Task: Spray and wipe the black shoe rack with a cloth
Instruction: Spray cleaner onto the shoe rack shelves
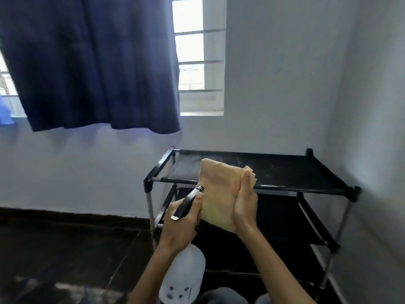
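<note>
I see the left hand (182, 224) closed around the spray bottle (183, 275); the right hand (245, 205) grips the cloth (219, 189), held before the shoe rack (285, 170) in the corner.

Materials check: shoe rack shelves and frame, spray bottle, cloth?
Shoe rack: shelves look like matte black fabric stretched flat; frame seems metal tubing with glossy black plastic corner joints. Spray bottle, in the left hand: translucent white plastic, black sprayer head. Cloth, in the right hand: soft tan woven fabric, folded, creased.

spray bottle (183, 279) dark marks, seemingly unreadable
</note>
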The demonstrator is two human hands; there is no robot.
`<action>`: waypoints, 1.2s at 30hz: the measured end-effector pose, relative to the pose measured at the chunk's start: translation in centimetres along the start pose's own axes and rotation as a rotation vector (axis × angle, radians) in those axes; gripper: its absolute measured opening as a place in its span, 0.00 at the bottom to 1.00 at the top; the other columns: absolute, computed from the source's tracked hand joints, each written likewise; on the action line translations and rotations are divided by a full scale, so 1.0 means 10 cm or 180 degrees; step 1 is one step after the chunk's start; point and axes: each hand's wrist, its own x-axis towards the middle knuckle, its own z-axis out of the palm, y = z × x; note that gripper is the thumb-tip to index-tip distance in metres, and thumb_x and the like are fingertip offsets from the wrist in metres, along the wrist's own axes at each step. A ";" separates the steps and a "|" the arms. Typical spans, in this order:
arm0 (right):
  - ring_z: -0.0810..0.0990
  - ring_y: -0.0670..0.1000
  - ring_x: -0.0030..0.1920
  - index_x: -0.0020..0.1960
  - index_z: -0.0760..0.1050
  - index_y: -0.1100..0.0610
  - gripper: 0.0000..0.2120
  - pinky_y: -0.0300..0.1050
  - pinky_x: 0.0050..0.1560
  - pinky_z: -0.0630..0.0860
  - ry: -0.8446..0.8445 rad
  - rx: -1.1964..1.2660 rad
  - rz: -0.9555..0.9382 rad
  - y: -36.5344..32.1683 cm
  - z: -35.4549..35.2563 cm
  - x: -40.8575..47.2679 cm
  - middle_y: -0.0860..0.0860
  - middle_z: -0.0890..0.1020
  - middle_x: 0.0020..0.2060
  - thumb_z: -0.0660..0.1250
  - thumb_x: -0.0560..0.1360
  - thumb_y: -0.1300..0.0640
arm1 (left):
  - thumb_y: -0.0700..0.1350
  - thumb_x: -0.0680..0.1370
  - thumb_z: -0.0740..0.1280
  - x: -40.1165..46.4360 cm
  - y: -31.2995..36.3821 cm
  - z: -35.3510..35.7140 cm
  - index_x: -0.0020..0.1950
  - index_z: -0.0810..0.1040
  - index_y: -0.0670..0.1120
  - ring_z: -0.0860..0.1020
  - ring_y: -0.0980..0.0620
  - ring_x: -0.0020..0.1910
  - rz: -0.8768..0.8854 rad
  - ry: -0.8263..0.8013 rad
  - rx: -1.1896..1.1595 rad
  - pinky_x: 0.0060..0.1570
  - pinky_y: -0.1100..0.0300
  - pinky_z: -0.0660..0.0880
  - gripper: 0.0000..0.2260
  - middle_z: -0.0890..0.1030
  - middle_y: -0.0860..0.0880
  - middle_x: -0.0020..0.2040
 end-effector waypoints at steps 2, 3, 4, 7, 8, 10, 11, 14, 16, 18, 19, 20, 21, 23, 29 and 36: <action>0.82 0.52 0.39 0.39 0.78 0.53 0.37 0.50 0.43 0.79 0.0009 -0.0021 -0.0083 -0.01 -0.07 0.07 0.51 0.83 0.36 0.49 0.64 0.23 | 0.63 0.71 0.63 0.03 -0.02 0.07 0.30 0.69 0.40 0.67 0.48 0.25 -0.0090 -0.0093 0.0200 0.23 0.60 0.64 0.26 0.68 0.45 0.25; 0.83 0.52 0.40 0.41 0.79 0.53 0.37 0.50 0.44 0.79 0.0022 -0.0026 -0.0132 -0.01 -0.09 0.10 0.51 0.83 0.37 0.49 0.64 0.22 | 0.64 0.71 0.63 0.03 -0.03 0.09 0.29 0.69 0.42 0.67 0.49 0.25 -0.0155 -0.0178 0.0271 0.23 0.60 0.65 0.26 0.69 0.45 0.25; 0.83 0.52 0.42 0.42 0.79 0.52 0.38 0.51 0.46 0.80 0.0026 -0.0029 -0.0180 -0.01 -0.11 0.13 0.50 0.84 0.38 0.49 0.63 0.21 | 0.64 0.71 0.63 0.04 -0.05 0.11 0.29 0.70 0.43 0.69 0.49 0.25 -0.0212 -0.0289 0.0289 0.23 0.60 0.65 0.25 0.70 0.45 0.26; 0.83 0.51 0.43 0.43 0.80 0.50 0.39 0.51 0.48 0.79 0.0000 0.0004 -0.0240 -0.03 -0.15 0.18 0.50 0.84 0.40 0.49 0.61 0.20 | 0.63 0.73 0.62 0.08 -0.06 0.14 0.34 0.75 0.44 0.74 0.50 0.31 -0.0221 -0.0579 0.0224 0.24 0.61 0.68 0.23 0.76 0.45 0.31; 0.83 0.51 0.43 0.42 0.79 0.50 0.38 0.51 0.47 0.79 0.0001 0.0008 -0.0233 -0.04 -0.15 0.19 0.50 0.84 0.39 0.49 0.61 0.20 | 0.63 0.73 0.62 0.09 -0.05 0.15 0.34 0.76 0.44 0.74 0.50 0.32 -0.0219 -0.0607 0.0206 0.25 0.61 0.69 0.22 0.76 0.45 0.32; 0.83 0.52 0.42 0.40 0.79 0.51 0.37 0.52 0.48 0.79 0.0010 -0.0010 -0.0225 -0.04 -0.14 0.22 0.50 0.84 0.38 0.49 0.61 0.21 | 0.64 0.71 0.63 0.11 -0.04 0.19 0.31 0.74 0.46 0.72 0.50 0.29 -0.0294 -0.0605 0.0182 0.25 0.61 0.67 0.22 0.74 0.46 0.29; 0.83 0.52 0.42 0.40 0.79 0.51 0.37 0.54 0.49 0.79 0.0016 -0.0013 -0.0232 -0.04 -0.14 0.23 0.51 0.84 0.38 0.49 0.62 0.21 | 0.64 0.70 0.64 0.12 -0.03 0.21 0.29 0.73 0.48 0.70 0.51 0.27 -0.0343 -0.0642 0.0181 0.23 0.61 0.66 0.21 0.72 0.47 0.28; 0.82 0.53 0.43 0.41 0.79 0.52 0.38 0.57 0.51 0.79 0.0016 -0.0031 -0.0270 -0.04 -0.14 0.28 0.52 0.84 0.39 0.48 0.63 0.22 | 0.64 0.70 0.64 0.13 0.00 0.25 0.29 0.73 0.48 0.67 0.52 0.23 -0.0340 -0.0813 0.0235 0.20 0.62 0.64 0.20 0.70 0.47 0.26; 0.82 0.52 0.43 0.42 0.79 0.51 0.37 0.58 0.51 0.79 0.0000 -0.0075 -0.0298 -0.04 -0.15 0.31 0.51 0.84 0.39 0.48 0.64 0.22 | 0.63 0.71 0.63 0.16 0.03 0.24 0.31 0.74 0.47 0.70 0.52 0.26 -0.0270 -0.0862 0.0229 0.21 0.62 0.66 0.20 0.73 0.47 0.28; 0.82 0.52 0.44 0.43 0.79 0.50 0.36 0.58 0.52 0.78 0.0013 -0.0081 -0.0297 -0.04 -0.16 0.33 0.51 0.84 0.40 0.47 0.64 0.22 | 0.62 0.72 0.62 0.18 0.08 0.25 0.35 0.75 0.46 0.73 0.54 0.31 -0.0181 -0.1030 0.0203 0.25 0.64 0.67 0.19 0.76 0.48 0.32; 0.82 0.52 0.44 0.43 0.79 0.50 0.36 0.58 0.52 0.78 0.0020 -0.0069 -0.0286 -0.04 -0.16 0.34 0.51 0.84 0.40 0.47 0.64 0.22 | 0.61 0.72 0.62 0.19 0.10 0.26 0.36 0.74 0.45 0.73 0.55 0.32 -0.0160 -0.1115 0.0212 0.26 0.65 0.67 0.19 0.76 0.49 0.32; 0.82 0.52 0.44 0.44 0.79 0.50 0.37 0.57 0.52 0.78 0.0021 -0.0059 -0.0277 -0.05 -0.16 0.34 0.51 0.84 0.41 0.47 0.64 0.22 | 0.61 0.72 0.62 0.19 0.11 0.28 0.36 0.74 0.45 0.72 0.55 0.32 -0.0164 -0.1169 0.0229 0.27 0.65 0.67 0.19 0.75 0.49 0.32; 0.82 0.52 0.44 0.44 0.79 0.50 0.37 0.57 0.52 0.78 0.0023 -0.0054 -0.0269 -0.05 -0.17 0.34 0.50 0.84 0.41 0.47 0.64 0.23 | 0.61 0.72 0.62 0.19 0.12 0.30 0.36 0.73 0.45 0.71 0.55 0.31 -0.0191 -0.1203 0.0247 0.27 0.65 0.66 0.19 0.74 0.49 0.31; 0.82 0.52 0.45 0.45 0.79 0.50 0.37 0.57 0.53 0.78 0.0056 -0.0031 -0.0253 -0.05 -0.17 0.34 0.50 0.84 0.41 0.47 0.64 0.23 | 0.61 0.71 0.63 0.19 0.13 0.36 0.33 0.72 0.46 0.69 0.54 0.28 -0.0312 -0.1230 0.0252 0.24 0.63 0.65 0.19 0.72 0.49 0.28; 0.82 0.52 0.45 0.46 0.79 0.50 0.38 0.56 0.52 0.78 0.0149 0.0139 -0.0162 -0.07 -0.21 0.37 0.51 0.84 0.42 0.47 0.63 0.22 | 0.62 0.71 0.66 0.21 0.13 0.37 0.34 0.77 0.46 0.74 0.50 0.29 -0.0203 -0.1144 0.0093 0.23 0.60 0.65 0.19 0.76 0.46 0.30; 0.82 0.51 0.44 0.41 0.78 0.47 0.29 0.55 0.52 0.79 0.0299 0.0223 -0.0143 -0.09 -0.28 0.46 0.49 0.83 0.40 0.50 0.70 0.27 | 0.66 0.70 0.63 0.18 0.04 0.31 0.34 0.73 0.43 0.68 0.51 0.26 -0.0146 -0.0931 0.0134 0.23 0.61 0.65 0.25 0.70 0.50 0.27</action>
